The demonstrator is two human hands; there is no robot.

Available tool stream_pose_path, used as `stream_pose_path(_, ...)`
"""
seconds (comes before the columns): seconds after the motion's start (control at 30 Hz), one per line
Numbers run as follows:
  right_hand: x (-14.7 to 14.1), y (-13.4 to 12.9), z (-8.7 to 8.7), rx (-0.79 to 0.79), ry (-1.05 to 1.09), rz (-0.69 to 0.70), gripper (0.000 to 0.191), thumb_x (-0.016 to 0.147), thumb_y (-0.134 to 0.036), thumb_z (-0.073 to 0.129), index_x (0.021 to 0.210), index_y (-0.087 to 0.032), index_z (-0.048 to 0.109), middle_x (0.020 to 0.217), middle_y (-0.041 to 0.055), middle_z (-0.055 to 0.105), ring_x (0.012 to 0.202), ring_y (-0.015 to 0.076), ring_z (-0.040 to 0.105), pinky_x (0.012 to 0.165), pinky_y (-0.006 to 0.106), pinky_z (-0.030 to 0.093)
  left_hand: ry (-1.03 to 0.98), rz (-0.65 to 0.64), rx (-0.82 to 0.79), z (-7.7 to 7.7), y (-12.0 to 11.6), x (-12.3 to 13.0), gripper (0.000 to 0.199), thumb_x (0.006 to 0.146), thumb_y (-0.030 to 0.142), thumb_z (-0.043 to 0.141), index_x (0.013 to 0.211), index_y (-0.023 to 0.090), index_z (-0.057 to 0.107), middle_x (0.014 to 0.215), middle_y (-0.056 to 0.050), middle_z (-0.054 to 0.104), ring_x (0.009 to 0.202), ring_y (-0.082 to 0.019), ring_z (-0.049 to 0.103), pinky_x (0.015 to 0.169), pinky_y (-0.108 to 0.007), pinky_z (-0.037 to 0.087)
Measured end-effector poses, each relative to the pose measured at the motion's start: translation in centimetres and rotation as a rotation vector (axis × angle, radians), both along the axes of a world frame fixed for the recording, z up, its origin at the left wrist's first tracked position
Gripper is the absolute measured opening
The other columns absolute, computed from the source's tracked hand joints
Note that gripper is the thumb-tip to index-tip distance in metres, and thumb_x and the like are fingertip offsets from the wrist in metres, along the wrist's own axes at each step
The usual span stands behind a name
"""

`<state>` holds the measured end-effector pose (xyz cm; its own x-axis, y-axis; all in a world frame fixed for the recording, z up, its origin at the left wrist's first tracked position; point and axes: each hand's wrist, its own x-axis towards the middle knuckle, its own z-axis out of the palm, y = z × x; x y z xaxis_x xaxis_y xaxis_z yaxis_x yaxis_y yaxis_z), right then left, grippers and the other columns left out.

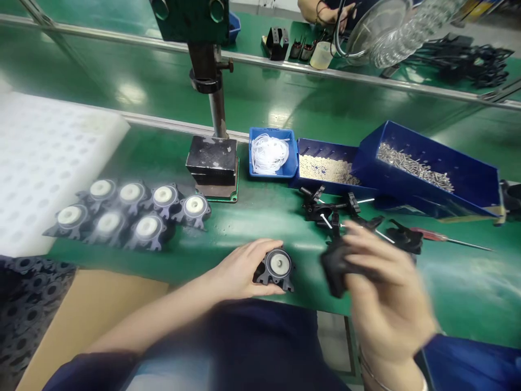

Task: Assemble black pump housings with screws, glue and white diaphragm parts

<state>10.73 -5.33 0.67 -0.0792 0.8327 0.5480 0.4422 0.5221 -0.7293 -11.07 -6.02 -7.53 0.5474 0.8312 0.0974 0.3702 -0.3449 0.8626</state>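
Near the bench's front edge, my left hand grips a black plastic housing by its sides. A round white gear-like disc sits in the housing's ring, facing up. To its right, my right hand, blurred by motion, holds a black plastic part above the bench; its exact kind is smeared. Just behind that hand lies a cluster of black plastic parts with thin white sticks in them. Several similar housings with white discs stand in two rows at the left.
A press with a black block base stands at the back. Beside it are blue bins with white tubing, small beige pieces and screws. A screwdriver lies right. White foam and a cardboard box are left. A co-worker's hand shows beyond.
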Motion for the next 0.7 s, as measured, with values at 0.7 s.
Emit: stream_pose_path(0.7, -2.1, -1.9, -4.7, 0.002, -0.405, 0.154, 0.017, 0.096, -0.018, 0.06, 0.111, -0.015, 0.054, 0.123, 0.0098, 0.053, 0.129, 0.0323, 0.043, 0.103, 0.051, 0.042, -0.08, 0.034, 0.018, -0.2, 0.0, 0.1, 0.08, 0.076, 0.05, 0.076, 0.139, 0.022, 0.035, 0.136, -0.014, 0.055, 0.126, -0.029, 0.055, 0.105, -0.044, 0.047)
